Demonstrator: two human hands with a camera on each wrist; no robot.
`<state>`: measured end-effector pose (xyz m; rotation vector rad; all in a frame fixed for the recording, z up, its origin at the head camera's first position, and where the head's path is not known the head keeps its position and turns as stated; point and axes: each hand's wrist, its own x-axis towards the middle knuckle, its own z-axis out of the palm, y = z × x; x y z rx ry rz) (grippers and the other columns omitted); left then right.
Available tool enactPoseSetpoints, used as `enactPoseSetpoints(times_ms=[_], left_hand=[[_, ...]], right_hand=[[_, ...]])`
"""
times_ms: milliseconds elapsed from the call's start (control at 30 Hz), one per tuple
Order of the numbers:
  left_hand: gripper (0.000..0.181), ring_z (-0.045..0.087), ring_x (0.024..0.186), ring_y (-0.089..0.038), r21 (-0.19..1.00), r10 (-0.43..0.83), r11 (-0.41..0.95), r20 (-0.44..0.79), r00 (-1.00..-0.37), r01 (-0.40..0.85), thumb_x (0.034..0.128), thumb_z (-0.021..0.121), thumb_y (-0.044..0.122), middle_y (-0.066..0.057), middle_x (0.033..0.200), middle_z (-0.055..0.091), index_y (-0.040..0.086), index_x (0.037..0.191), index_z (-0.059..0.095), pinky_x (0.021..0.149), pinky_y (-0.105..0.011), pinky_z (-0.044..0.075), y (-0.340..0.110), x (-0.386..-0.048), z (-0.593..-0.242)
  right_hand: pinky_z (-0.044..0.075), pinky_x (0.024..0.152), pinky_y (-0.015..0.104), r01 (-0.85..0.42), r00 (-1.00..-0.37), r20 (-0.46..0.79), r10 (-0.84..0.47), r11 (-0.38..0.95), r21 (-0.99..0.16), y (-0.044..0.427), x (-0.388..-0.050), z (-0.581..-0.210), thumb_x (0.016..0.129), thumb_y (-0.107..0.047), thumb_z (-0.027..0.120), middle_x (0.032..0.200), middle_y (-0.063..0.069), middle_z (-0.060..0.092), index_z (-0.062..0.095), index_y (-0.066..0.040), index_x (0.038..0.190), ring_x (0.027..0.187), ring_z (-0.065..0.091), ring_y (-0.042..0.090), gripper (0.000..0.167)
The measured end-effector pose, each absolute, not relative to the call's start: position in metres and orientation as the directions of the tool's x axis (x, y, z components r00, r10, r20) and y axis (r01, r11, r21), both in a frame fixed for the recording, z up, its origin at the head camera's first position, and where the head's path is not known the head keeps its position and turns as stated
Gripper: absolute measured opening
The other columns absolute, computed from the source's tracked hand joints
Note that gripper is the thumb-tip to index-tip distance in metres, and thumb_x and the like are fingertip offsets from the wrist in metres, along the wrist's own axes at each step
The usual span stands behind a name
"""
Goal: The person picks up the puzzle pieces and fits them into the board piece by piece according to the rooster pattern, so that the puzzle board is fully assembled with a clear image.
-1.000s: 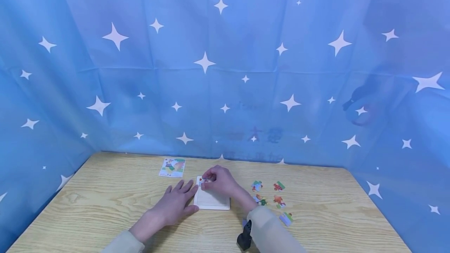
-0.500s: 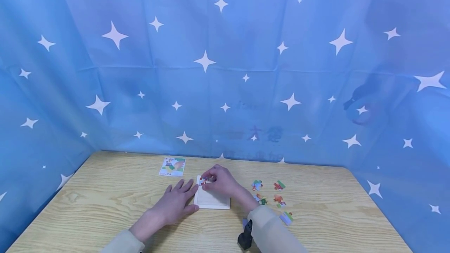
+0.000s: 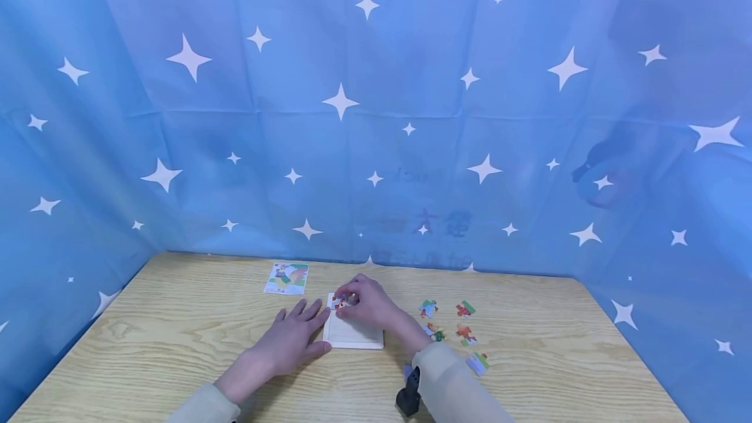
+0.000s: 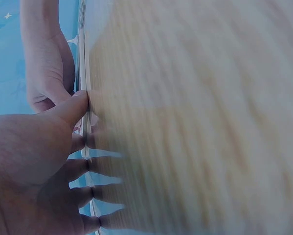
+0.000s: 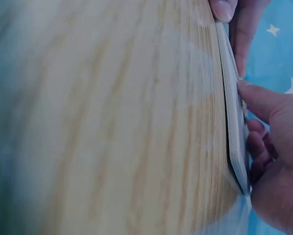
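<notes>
A white puzzle tray [image 3: 355, 337] lies flat on the wooden table. At its far left corner my right hand [image 3: 371, 304] pinches a small colourful jigsaw piece [image 3: 339, 301] between thumb and fingers, partly covering it. My left hand [image 3: 289, 343] rests palm down with spread fingers, its thumb and fingertips touching the tray's left edge. In the left wrist view the left thumb [image 4: 78, 105] lies against that edge. From the right wrist view the tray's side [image 5: 233, 112] shows, with the right thumb [image 5: 256, 98] above it; the piece cannot be made out there.
Several loose jigsaw pieces [image 3: 464, 333] lie right of the tray, near the right forearm. A square picture card [image 3: 286, 279] lies at the back left. Behind the table [image 3: 194, 318] hangs a blue star-patterned curtain [image 3: 411, 83]. A black device [image 3: 408, 400] is on the right sleeve.
The piece under my right fingers has turned or shifted slightly at the tray's corner, showing more red. My left hand has stayed in place.
</notes>
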<state>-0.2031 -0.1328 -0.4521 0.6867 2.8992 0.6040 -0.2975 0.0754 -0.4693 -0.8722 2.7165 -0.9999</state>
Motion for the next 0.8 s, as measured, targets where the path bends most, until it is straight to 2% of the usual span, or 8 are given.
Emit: enactPoseSetpoints(times_ms=[267, 533, 800], left_hand=[[0.068, 0.031, 0.146, -0.051, 0.399, 0.446, 0.822, -0.005, -0.895, 0.407, 0.1005, 0.064, 0.044, -0.023, 0.158, 0.040, 0.001, 0.151, 0.050, 0.107, -0.075, 0.029, -0.133, -0.203, -0.452], [0.068, 0.031, 0.143, -0.055, 0.386, 0.491, 0.796, 0.039, -0.870, 0.466, 0.1031, 0.059, 0.046, -0.027, 0.157, 0.040, 0.000, 0.151, 0.049, 0.104, -0.077, 0.030, -0.137, -0.207, -0.462], [0.067, 0.030, 0.146, -0.051, 0.408, 0.450, 0.816, -0.008, -0.893, 0.408, 0.1007, 0.064, 0.044, -0.024, 0.158, 0.040, 0.002, 0.151, 0.050, 0.107, -0.075, 0.029, -0.134, -0.203, -0.453]], right_hand=[[0.046, 0.077, 0.030, -0.497, -0.805, 0.069, -0.589, 0.607, -0.620, 0.076, -0.297, -0.465, 0.092, -0.018, 0.079, 0.102, -0.001, 0.055, 0.076, -0.012, 0.116, 0.082, 0.052, 0.010, 0.024], [0.045, 0.073, 0.027, -0.516, -0.802, 0.111, -0.586, 0.588, -0.622, 0.077, -0.298, -0.468, 0.091, -0.016, 0.081, 0.098, 0.000, 0.055, 0.078, -0.011, 0.114, 0.078, 0.050, 0.010, 0.024], [0.046, 0.073, 0.028, -0.507, -0.806, 0.110, -0.582, 0.584, -0.634, 0.077, -0.298, -0.469, 0.091, -0.017, 0.081, 0.098, 0.000, 0.055, 0.079, -0.012, 0.114, 0.078, 0.050, 0.010, 0.024]])
